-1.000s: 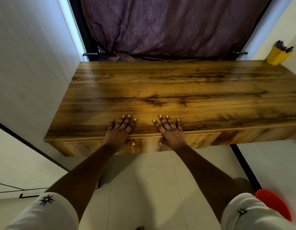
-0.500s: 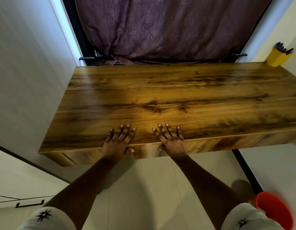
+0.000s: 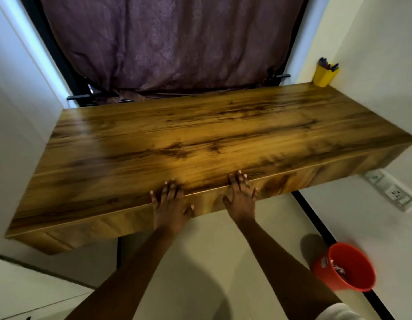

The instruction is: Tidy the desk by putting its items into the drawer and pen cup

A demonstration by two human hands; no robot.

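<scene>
The wooden desk (image 3: 200, 135) fills the middle of the view, and its top is bare. Its drawer front (image 3: 207, 202) sits flush under the front edge, between my hands. My left hand (image 3: 169, 202) and my right hand (image 3: 240, 195) both lie over the front edge with straight fingers on the desk top and palms against the drawer front. Neither hand holds anything. A yellow pen cup (image 3: 325, 75) with several purple pens stands at the desk's far right corner.
A purple curtain (image 3: 172, 42) hangs behind the desk. White walls close in on the left and right. An orange bucket (image 3: 345, 266) stands on the floor at the lower right, below a wall socket (image 3: 394, 192).
The drawer that stuck out a little a second ago now sits flush. My hands have slid back toward the desk's front edge. The view has tilted and drawn back.
</scene>
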